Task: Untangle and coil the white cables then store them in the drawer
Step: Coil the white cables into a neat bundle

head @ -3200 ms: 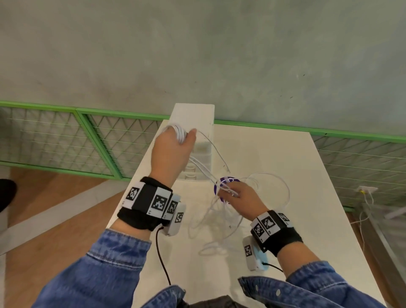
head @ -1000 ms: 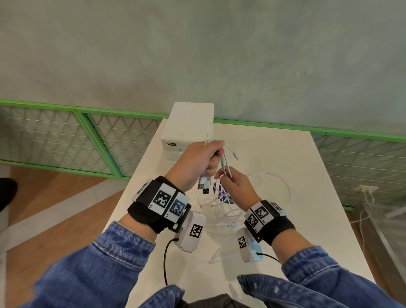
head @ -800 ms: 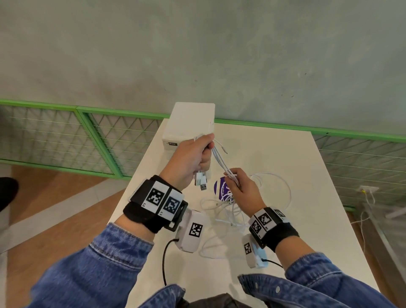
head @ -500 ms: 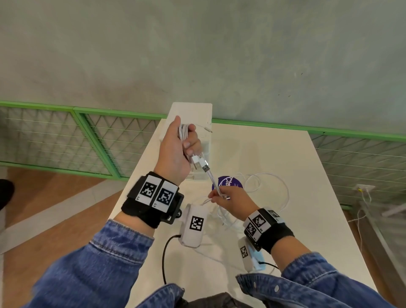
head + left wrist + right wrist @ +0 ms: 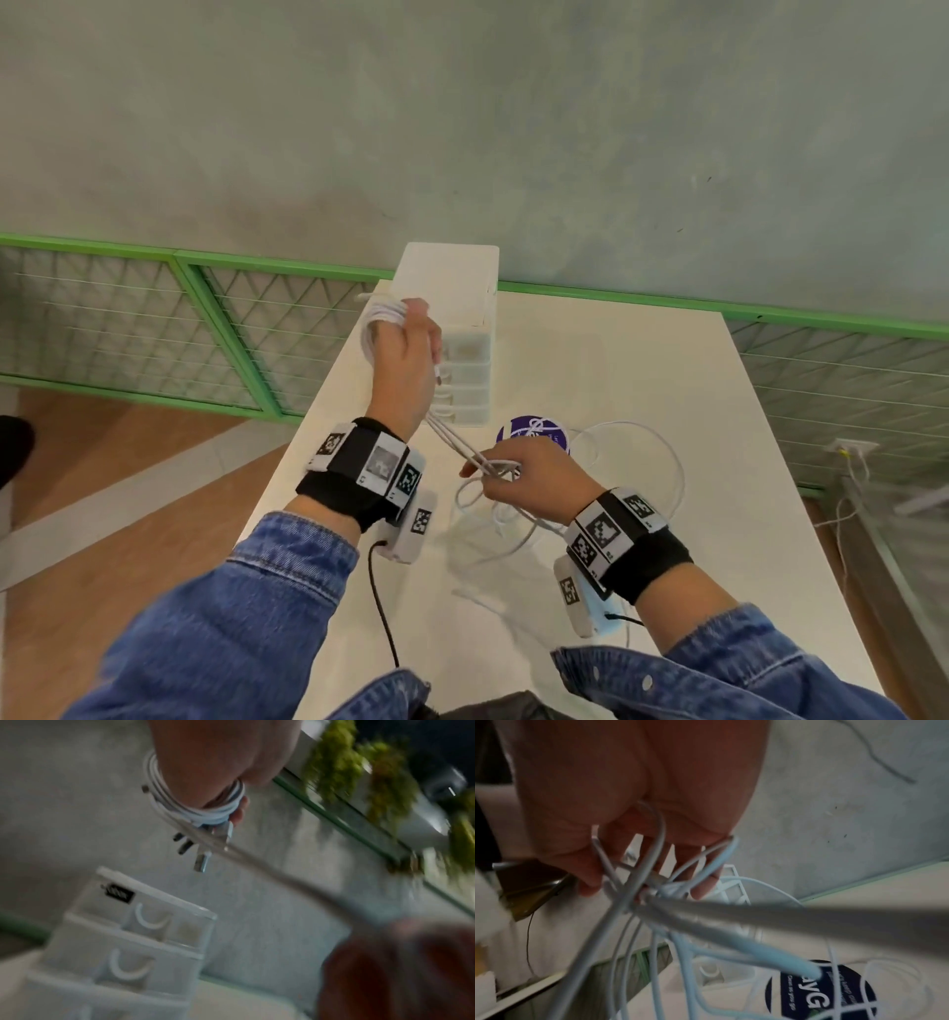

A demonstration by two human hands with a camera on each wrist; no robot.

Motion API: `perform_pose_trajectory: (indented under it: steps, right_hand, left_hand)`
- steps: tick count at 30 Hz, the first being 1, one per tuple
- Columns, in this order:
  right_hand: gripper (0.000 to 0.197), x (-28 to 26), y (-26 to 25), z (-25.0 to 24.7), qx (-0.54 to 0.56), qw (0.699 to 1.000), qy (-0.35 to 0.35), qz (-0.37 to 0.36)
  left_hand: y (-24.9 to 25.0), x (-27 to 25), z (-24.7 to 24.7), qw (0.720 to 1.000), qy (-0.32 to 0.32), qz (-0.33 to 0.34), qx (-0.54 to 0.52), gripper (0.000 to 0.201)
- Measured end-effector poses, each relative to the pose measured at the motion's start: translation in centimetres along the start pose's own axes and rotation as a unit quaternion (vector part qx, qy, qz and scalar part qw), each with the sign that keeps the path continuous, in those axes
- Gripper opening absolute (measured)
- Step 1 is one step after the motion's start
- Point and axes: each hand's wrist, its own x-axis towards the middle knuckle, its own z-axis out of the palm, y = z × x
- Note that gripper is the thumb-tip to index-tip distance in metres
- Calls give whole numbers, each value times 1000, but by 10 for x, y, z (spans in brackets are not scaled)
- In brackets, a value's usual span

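My left hand (image 5: 405, 354) is raised in front of the white drawer unit (image 5: 457, 329), with white cable (image 5: 382, 316) wound in several turns round its fingers. In the left wrist view the coil (image 5: 205, 809) wraps the hand and USB plugs (image 5: 203, 862) hang below it. Taut strands (image 5: 452, 437) run down to my right hand (image 5: 524, 480), which pinches them just above the table. In the right wrist view the fingers (image 5: 590, 882) hold a tangle of cables (image 5: 654, 896). Loose loops (image 5: 631, 473) lie on the table beside it.
A round purple sticker (image 5: 534, 437) lies on the white table (image 5: 744, 514) behind my right hand. The drawer unit (image 5: 128, 943) shows stacked translucent drawers, all shut. A green mesh fence (image 5: 154, 318) runs along the table's far and left side, below a grey wall.
My left hand has swung up and left by the drawer unit, adding a turn of cable round its fingers. My right hand stays low, letting the strands slide through.
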Motion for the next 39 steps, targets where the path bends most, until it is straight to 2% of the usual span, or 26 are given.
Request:
perform_pose_trajectory:
  steps: [1, 2, 4, 5, 7, 10, 12, 14, 18, 20, 23, 29, 31, 34, 39]
  right_hand:
    - [26, 0, -4, -3, 2, 1000, 21, -10]
    - [26, 1, -6, -7, 11, 999, 39, -18]
    - [24, 2, -9, -14, 20, 997, 67, -31]
    - [24, 3, -9, -17, 19, 996, 79, -32]
    - [26, 3, -7, -24, 41, 994, 103, -20]
    - [29, -1, -2, -34, 116, 985, 127, 2]
    - [18, -5, 1, -38, 144, 980, 134, 9]
    - [8, -6, 5, -42, 169, 976, 137, 26]
    - [7, -7, 18, -47, 221, 958, 174, 52]
    - [15, -7, 24, -48, 237, 950, 194, 69]
    - [26, -9, 26, -48, 242, 947, 204, 52]
    - [28, -11, 29, -47, 242, 936, 245, 76]
    - [27, -10, 37, -47, 245, 930, 257, 97]
    - [28, -11, 50, -50, 195, 928, 292, 123]
    - [30, -17, 68, -57, 158, 915, 339, 151]
  left_hand:
    - [-3, -3, -2, 994, -52, 28, 87, 30]
    - [-6, -5, -3, 976, -116, 41, 181, 34]
    - [-9, -10, -3, 905, -241, 23, 349, 41]
    - [-9, -13, -1, 875, -282, 6, 393, 42]
    - [-10, -16, 1, 854, -337, -40, 395, 41]
    - [-7, -24, 7, 848, -390, -131, 335, 41]
    - [-4, -29, 10, 833, -409, -149, 341, 46]
    - [-4, -31, 11, 830, -418, -146, 338, 48]
    - [-6, -30, 8, 847, -402, -160, 308, 49]
    - [-5, -29, 4, 864, -387, -171, 272, 45]
    - [-5, -29, -1, 886, -366, -185, 217, 39]
    - [-10, -30, -6, 943, -238, -210, 104, 37]
    - [-12, -30, -7, 952, -204, -207, 95, 39]
    - [-18, -27, -10, 964, -144, -199, 101, 44]
    - [-19, -25, -13, 974, -75, -181, 115, 45]
